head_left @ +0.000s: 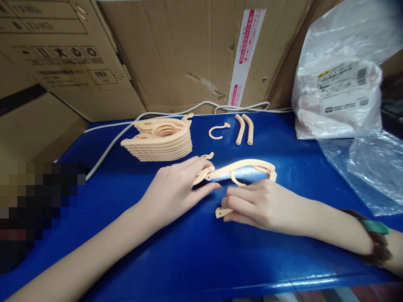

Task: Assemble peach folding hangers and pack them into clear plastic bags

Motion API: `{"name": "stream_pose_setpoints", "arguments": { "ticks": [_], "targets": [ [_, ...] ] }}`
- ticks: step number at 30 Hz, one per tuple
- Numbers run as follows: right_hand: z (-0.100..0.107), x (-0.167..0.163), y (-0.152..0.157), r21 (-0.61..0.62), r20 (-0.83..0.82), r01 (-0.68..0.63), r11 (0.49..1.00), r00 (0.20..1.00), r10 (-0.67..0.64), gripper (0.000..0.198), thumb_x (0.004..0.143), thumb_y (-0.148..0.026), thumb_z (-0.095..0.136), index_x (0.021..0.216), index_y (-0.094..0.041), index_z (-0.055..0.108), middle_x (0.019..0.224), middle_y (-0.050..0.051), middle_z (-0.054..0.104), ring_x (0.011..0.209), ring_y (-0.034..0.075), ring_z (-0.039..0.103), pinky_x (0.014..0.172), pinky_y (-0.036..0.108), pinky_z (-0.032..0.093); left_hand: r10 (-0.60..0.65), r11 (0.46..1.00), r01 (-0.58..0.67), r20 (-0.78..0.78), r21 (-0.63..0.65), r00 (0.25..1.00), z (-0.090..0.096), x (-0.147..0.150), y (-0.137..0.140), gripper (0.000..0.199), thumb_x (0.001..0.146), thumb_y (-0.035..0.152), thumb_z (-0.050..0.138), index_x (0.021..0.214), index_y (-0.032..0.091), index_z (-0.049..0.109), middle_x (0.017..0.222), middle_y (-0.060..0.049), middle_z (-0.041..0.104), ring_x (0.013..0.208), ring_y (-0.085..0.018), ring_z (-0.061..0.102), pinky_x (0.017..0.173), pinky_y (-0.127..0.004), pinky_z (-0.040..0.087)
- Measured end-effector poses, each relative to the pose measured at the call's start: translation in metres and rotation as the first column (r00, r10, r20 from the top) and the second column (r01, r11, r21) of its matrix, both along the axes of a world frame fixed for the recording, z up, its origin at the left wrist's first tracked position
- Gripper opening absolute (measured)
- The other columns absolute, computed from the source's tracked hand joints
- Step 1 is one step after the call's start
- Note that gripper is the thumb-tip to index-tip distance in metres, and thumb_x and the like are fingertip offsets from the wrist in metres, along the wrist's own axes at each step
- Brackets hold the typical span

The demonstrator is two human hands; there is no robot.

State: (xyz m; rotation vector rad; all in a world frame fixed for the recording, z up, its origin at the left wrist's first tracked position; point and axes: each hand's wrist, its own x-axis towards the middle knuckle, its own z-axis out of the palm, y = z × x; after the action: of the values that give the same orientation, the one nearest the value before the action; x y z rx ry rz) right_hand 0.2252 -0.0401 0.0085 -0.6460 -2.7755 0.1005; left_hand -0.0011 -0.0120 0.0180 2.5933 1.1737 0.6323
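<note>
On the blue table (189, 251) my left hand (176, 188) pinches the left end of a peach plastic hanger frame (242, 165), near its small hook end. My right hand (261, 203) rests over the hanger's right lower part, fingers curled on a short peach piece (220, 212) that sticks out beneath them. Behind my left hand lies a stack of several folded peach hangers (160, 140). A loose peach hook (218, 131) and two curved peach arm pieces (244, 129) lie farther back.
Cardboard boxes (176, 54) wall off the back and left. A white cable (113, 142) runs along the table's rear and off to the left. A clear plastic bag with a label (340, 92) sits at the right, with loose plastic film (368, 167) in front.
</note>
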Motion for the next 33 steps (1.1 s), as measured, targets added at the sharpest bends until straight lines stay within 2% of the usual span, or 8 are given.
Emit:
{"name": "stream_pose_setpoints", "arguments": {
  "ticks": [3,6,12,16,21,23,27,33],
  "targets": [
    [0.001,0.000,0.000,0.084,0.018,0.027,0.996,0.999,-0.029,0.033,0.104,-0.032,0.034,0.088,-0.016,0.059,0.072,0.000,0.065,0.052,0.012,0.053,0.045,0.030,0.030,-0.044,0.998,0.041,-0.057,-0.046,0.997,-0.002,-0.001,0.001,0.009,0.095,0.026,0.056,0.097,0.020,0.061,0.097,0.001,0.069,0.083,-0.015,0.066,0.067,-0.022,0.042],
    [0.003,0.000,0.001,0.109,0.026,0.058,0.992,0.998,-0.062,0.035,0.104,-0.034,0.032,0.089,-0.017,0.060,0.067,0.000,0.064,0.050,0.012,0.053,0.045,0.030,0.028,-0.045,0.999,0.044,-0.052,-0.025,0.998,-0.001,-0.001,0.002,0.016,0.098,0.021,0.048,0.091,0.019,0.062,0.089,0.000,0.068,0.079,-0.014,0.064,0.064,-0.022,0.040],
    [0.005,0.001,0.004,-0.046,0.036,0.044,0.998,0.998,-0.042,0.031,0.101,-0.026,0.036,0.099,-0.012,0.064,0.077,0.005,0.067,0.063,0.015,0.062,0.057,0.029,0.041,0.036,0.998,-0.035,-0.024,0.054,0.999,-0.001,0.000,0.003,0.016,0.095,0.034,0.056,0.096,0.020,0.063,0.093,0.001,0.071,0.076,-0.014,0.066,0.062,-0.022,0.038],
    [0.003,0.005,0.008,0.069,0.061,0.079,0.995,0.995,-0.083,0.035,0.103,-0.028,0.033,0.106,-0.014,0.065,0.075,0.004,0.068,0.061,0.014,0.061,0.057,0.027,0.040,0.087,0.996,-0.088,-0.038,-0.023,0.995,0.000,-0.002,0.005,0.018,0.098,0.035,0.049,0.099,0.024,0.063,0.094,0.003,0.072,0.079,-0.014,0.066,0.061,-0.022,0.036],
    [0.006,0.013,0.014,0.144,0.098,0.127,0.981,0.985,-0.141,0.035,0.103,-0.034,0.036,0.113,-0.020,0.066,0.078,0.005,0.071,0.059,0.012,0.061,0.057,0.024,0.039,0.154,0.972,-0.164,-0.067,-0.168,0.986,0.009,0.001,0.003,0.029,0.087,0.051,0.060,0.089,0.022,0.061,0.070,0.006,0.063,0.060,-0.013,0.057,0.054,-0.024,0.031],
    [0.008,0.015,0.017,0.127,0.096,0.153,0.980,0.982,-0.165,0.036,0.103,-0.036,0.035,0.112,-0.019,0.066,0.080,0.005,0.072,0.060,0.013,0.062,0.057,0.025,0.040,0.118,0.954,-0.124,-0.036,-0.272,0.992,0.013,0.003,0.001,0.032,0.087,0.053,0.058,0.086,0.022,0.058,0.066,0.006,0.057,0.058,-0.012,0.052,0.053,-0.024,0.031],
    [0.010,0.018,0.020,0.049,0.074,0.193,0.980,0.978,-0.196,0.039,0.104,-0.037,0.033,0.108,-0.018,0.067,0.082,0.006,0.073,0.063,0.013,0.066,0.056,0.025,0.041,-0.015,0.903,0.019,0.012,-0.429,1.000,0.018,0.003,0.001,0.036,0.100,0.046,0.033,0.082,0.021,0.052,0.070,0.005,0.053,0.063,-0.012,0.050,0.058,-0.025,0.034],
    [0.012,0.019,0.020,0.063,-0.020,0.203,0.977,0.979,-0.202,0.034,0.103,-0.036,0.038,0.114,-0.019,0.066,0.079,0.002,0.074,0.066,0.013,0.069,0.056,0.025,0.041,-0.105,0.880,0.109,0.034,-0.462,0.994,0.015,0.001,0.000,0.036,0.104,0.039,0.026,0.087,0.023,0.054,0.080,0.006,0.059,0.074,-0.013,0.055,0.070,-0.027,0.036]
  ]
}}
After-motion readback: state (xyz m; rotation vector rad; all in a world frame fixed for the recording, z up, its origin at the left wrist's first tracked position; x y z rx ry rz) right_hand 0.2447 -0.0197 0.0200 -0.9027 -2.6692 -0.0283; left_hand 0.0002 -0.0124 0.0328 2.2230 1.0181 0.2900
